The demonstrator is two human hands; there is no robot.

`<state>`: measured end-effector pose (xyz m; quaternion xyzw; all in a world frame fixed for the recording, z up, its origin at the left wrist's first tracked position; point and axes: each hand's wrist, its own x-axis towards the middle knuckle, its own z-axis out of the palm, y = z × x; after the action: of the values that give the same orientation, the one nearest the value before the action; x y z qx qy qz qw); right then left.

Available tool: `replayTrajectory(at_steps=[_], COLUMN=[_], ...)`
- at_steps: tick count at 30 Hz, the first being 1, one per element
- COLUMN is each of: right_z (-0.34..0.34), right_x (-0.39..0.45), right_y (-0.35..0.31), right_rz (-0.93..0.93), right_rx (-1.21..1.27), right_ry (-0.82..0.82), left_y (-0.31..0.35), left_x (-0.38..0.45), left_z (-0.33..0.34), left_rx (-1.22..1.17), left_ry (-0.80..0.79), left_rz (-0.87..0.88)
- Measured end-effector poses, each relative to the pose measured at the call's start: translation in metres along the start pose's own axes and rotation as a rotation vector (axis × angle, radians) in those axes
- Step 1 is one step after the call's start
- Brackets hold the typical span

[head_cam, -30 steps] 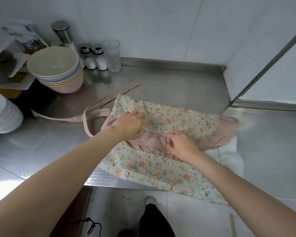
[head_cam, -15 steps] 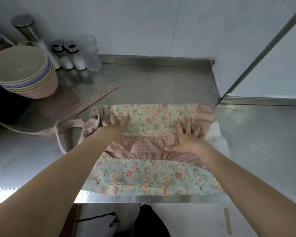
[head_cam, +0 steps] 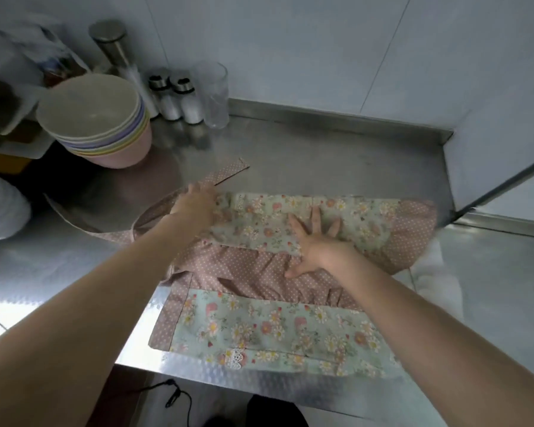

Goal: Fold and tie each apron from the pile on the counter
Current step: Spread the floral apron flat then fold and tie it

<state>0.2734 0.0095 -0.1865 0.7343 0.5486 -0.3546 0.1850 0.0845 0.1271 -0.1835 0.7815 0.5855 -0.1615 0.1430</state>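
The floral apron (head_cam: 269, 328) lay folded on the steel surface (head_cam: 490, 288), its near edge at the rim. The right hand (head_cam: 315, 241) pressed flat on it, fingers spread. The left hand (head_cam: 195, 208) rested at its left end by the dotted strap (head_cam: 228, 172); its fingers were blurred, so its hold could not be told. Stacked bowls (head_cam: 96, 118) stood beyond.

left hand (head_cam: 195, 208) slid left, apron (head_cam: 259, 223) folded — narrower
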Motion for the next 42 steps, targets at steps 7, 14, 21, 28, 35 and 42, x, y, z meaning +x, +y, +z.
replayTrajectory(at_steps=[7,14,21,28,35,42], right_z=[-0.013,-0.070,-0.068,-0.090,-0.005,0.063], right_x=[0.017,0.026,0.033,-0.019,-0.078,-0.072], right_y=[-0.007,0.024,0.051,0.051,0.048,0.029], right_rz=[0.069,0.069,0.061,0.052,-0.096,0.018], right_rx=[-0.170,-0.252,-0.215,-0.163,-0.366,-0.408], right_ry=[-0.122,0.180,0.388,0.718,0.655,0.319], left_y=[-0.024,-0.008,-0.006,-0.005,-0.046,-0.065], left_x=[0.018,0.037,0.039,0.007,-0.044,-0.077], left_z=[-0.012,-0.020,-0.025,-0.062,-0.011,0.045], left_rx=[-0.067,0.271,0.382,0.301,0.422,0.391], left_ry=[-0.056,-0.219,-0.058,0.686,0.875,0.648], left_rz=[0.031,0.314,0.242,0.382,0.700,0.626])
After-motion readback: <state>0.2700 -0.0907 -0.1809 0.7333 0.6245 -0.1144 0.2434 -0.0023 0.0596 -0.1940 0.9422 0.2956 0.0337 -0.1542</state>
